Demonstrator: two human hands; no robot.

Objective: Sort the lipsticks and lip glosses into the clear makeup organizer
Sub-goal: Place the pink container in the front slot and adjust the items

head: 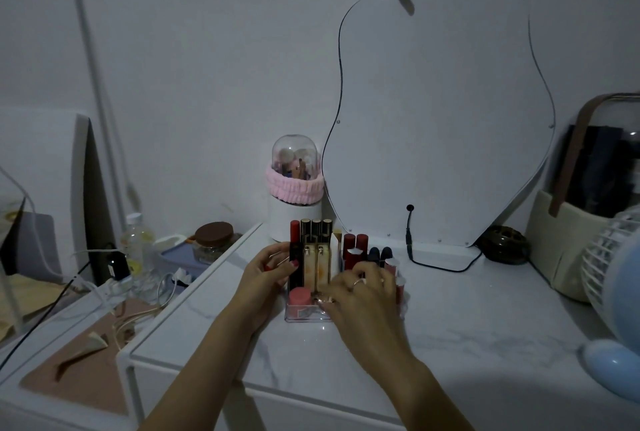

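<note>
A white marble-look table (450, 326) is being shown in a dim room, with a curvy mirror (443, 112) leaning on the wall in the upper right of the frame. The clear makeup organizer (304, 313) is sitting in the middle of the frame, and it is already being filled: tall gold tubes (316, 257) and dark red lipsticks (355, 245) are being held upright in its slots, and a pink round cap (300, 296) is being kept at the front. The left hand (268, 271) is being curled against the organizer's left side. The right hand (363, 292) is being laid over the right slots; what it grips cannot be told. No loose lipsticks are being seen on the table, so the sorting is judged nearly done.
</note>
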